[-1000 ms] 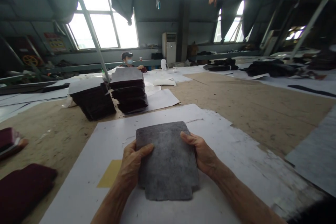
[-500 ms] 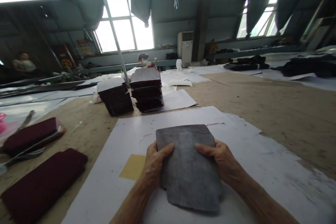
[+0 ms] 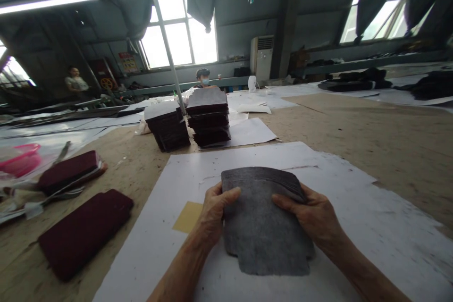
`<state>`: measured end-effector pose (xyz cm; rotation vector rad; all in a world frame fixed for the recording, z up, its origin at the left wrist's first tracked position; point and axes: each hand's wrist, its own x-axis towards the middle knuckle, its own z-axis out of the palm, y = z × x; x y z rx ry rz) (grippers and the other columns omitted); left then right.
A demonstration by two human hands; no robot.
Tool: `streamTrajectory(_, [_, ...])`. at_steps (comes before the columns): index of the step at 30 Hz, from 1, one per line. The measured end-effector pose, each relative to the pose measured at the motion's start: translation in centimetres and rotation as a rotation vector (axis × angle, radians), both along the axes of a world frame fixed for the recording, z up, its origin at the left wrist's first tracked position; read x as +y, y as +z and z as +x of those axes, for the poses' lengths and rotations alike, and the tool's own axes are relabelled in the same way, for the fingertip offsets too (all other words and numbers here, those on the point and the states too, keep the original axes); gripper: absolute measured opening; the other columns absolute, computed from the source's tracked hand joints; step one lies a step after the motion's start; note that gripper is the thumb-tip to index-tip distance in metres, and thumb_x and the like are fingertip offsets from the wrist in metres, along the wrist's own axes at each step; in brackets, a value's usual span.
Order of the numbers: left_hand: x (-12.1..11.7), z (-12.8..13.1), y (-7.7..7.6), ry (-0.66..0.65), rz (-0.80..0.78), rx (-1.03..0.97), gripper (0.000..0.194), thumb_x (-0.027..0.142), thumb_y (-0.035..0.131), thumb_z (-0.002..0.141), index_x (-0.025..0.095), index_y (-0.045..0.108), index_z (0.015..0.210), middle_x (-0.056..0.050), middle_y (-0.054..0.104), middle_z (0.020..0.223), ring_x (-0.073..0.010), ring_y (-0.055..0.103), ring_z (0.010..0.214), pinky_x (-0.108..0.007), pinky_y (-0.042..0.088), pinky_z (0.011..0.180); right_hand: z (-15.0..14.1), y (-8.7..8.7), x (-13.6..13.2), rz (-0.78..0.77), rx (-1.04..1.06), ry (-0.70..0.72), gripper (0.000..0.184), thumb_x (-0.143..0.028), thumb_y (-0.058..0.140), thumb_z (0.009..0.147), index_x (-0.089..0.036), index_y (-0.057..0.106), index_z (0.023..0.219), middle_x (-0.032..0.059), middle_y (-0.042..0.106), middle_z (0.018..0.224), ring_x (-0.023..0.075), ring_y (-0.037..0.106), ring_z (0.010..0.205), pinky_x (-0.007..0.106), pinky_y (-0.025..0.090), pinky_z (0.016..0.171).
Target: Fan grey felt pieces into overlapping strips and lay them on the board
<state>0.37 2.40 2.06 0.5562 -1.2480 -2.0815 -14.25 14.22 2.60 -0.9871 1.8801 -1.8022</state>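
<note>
Holding a grey stack of thin sheets [image 3: 265, 236] between them, the left hand [image 3: 214, 210] and the right hand [image 3: 316, 214] are gripping its opposite sides in the head view. The fingers of both hands are grasping the stack, the thumbs pressing on its upper face while the other fingers are mostly hiding at the sides and beneath. The far edge is showing many layers, and its right end is bending downward. The stack is sitting over a large white sheet [image 3: 177, 184]; whether its underside is touching that sheet, I cannot tell.

A yellow square [image 3: 187, 217] is lying on the white sheet, just beside the left forearm. Farther left, a maroon piece [image 3: 85, 233] is resting on the brown table [image 3: 354, 132], with a maroon bundle [image 3: 71, 172] lying beyond it and a pink basin [image 3: 23, 160] standing near that bundle. Ahead, two dark stacks with pale tops, a left one [image 3: 168, 127] and a right one [image 3: 208, 120], are standing side by side near a slanting pole [image 3: 163, 28]. A masked person [image 3: 203, 78] is showing behind them, and another person [image 3: 76, 84] is appearing at far left. Dark fabric [image 3: 354, 80] is lying in heaps at far right.
</note>
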Motion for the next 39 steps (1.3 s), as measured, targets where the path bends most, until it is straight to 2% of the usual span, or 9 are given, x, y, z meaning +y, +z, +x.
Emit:
streamTrajectory(3, [-0.4,0.0,-0.1,0.039,-0.005,0.025,0.029,0.034,0.068,0.071,0.010,0.066,0.088,-0.006,0.068,0.073,-0.0141,0.060,0.064,-0.024,0.046,0.061,0.2,0.0,0.6,-0.098,0.449,-0.008,0.023,-0.031,0.070,0.066,-0.021,0.070,0.087,-0.0002,0.070,0.077,0.0179,0.065,0.066,0.027,0.053,0.063])
streamTrajectory(7, [-0.8,-0.3,-0.6,0.083,-0.021,0.013,0.024,0.032,0.070,0.069,0.011,0.064,0.078,-0.003,0.064,0.065,-0.0108,0.055,0.056,-0.021,0.042,0.053,0.3,0.1,1.0,-0.195,0.643,0.055,0.026,-0.023,0.068,0.065,-0.025,0.071,0.090,0.0006,0.071,0.089,0.0205,0.066,0.081,0.029,0.052,0.077])
streamTrajectory(9, [-0.8,-0.4,-0.6,0.100,-0.051,0.012,0.022,0.031,0.070,0.069,0.012,0.064,0.078,-0.001,0.064,0.066,-0.0105,0.054,0.056,-0.022,0.042,0.054,0.2,0.3,0.8,-0.126,0.561,0.024,0.025,-0.026,0.068,0.064,-0.024,0.070,0.088,0.0010,0.071,0.085,0.0219,0.066,0.077,0.031,0.053,0.074])
streamTrajectory(16, [-0.4,-0.2,0.3,0.168,-0.220,0.030,0.014,0.019,0.075,0.065,0.013,0.069,0.076,0.003,0.064,0.067,-0.0074,0.050,0.064,-0.015,0.039,0.061,-0.1,1.2,0.1,0.198,-0.633,0.174,0.037,-0.027,0.079,0.046,-0.016,0.064,0.077,0.0071,0.069,0.068,0.0260,0.064,0.058,0.039,0.054,0.056])
streamTrajectory(18, [-0.4,-0.1,0.4,0.159,-0.194,0.038,0.018,0.021,0.074,0.066,0.014,0.068,0.081,0.002,0.066,0.072,-0.0090,0.053,0.067,-0.017,0.042,0.064,0.1,1.1,0.2,0.164,-0.581,0.125,0.037,-0.028,0.079,0.045,-0.018,0.064,0.077,0.0041,0.069,0.067,0.0237,0.063,0.058,0.036,0.053,0.056])
streamTrajectory(23, [-0.4,-0.2,-0.1,0.044,-0.044,0.038,0.028,0.031,0.068,0.069,0.013,0.065,0.090,-0.004,0.068,0.075,-0.0163,0.061,0.065,-0.029,0.049,0.065,0.6,0.1,0.6,-0.014,0.226,-0.109,0.025,-0.034,0.075,0.057,-0.022,0.068,0.078,-0.0036,0.064,0.063,0.0156,0.059,0.059,0.025,0.048,0.058])
streamTrajectory(26, [0.0,-0.3,-0.6,-0.002,-0.020,0.007,0.029,0.027,0.074,0.061,0.010,0.066,0.084,-0.007,0.068,0.072,-0.0179,0.061,0.063,-0.031,0.049,0.062,0.6,-0.5,0.7,-0.062,0.437,-0.148,0.024,-0.037,0.070,0.065,-0.024,0.069,0.085,-0.0042,0.066,0.069,0.0137,0.058,0.060,0.023,0.047,0.061])
streamTrajectory(36, [0.5,-0.5,-0.4,0.134,-0.218,-0.028,0.015,0.012,0.077,0.055,0.014,0.071,0.069,0.002,0.068,0.068,-0.0116,0.056,0.065,-0.021,0.045,0.064,-0.9,0.2,0.4,-0.063,-0.167,0.107,0.039,-0.041,0.075,0.058,-0.016,0.070,0.088,0.0052,0.071,0.082,0.0226,0.065,0.074,0.031,0.052,0.066])
streamTrajectory(39, [0.4,-0.4,0.0,0.127,-0.259,-0.025,0.016,0.009,0.077,0.052,0.014,0.072,0.067,0.002,0.069,0.070,-0.0120,0.056,0.069,-0.020,0.045,0.068,-1.0,0.1,0.4,-0.102,-0.158,0.050,0.039,-0.040,0.074,0.059,-0.016,0.069,0.089,0.0059,0.071,0.081,0.0230,0.065,0.069,0.034,0.053,0.062])
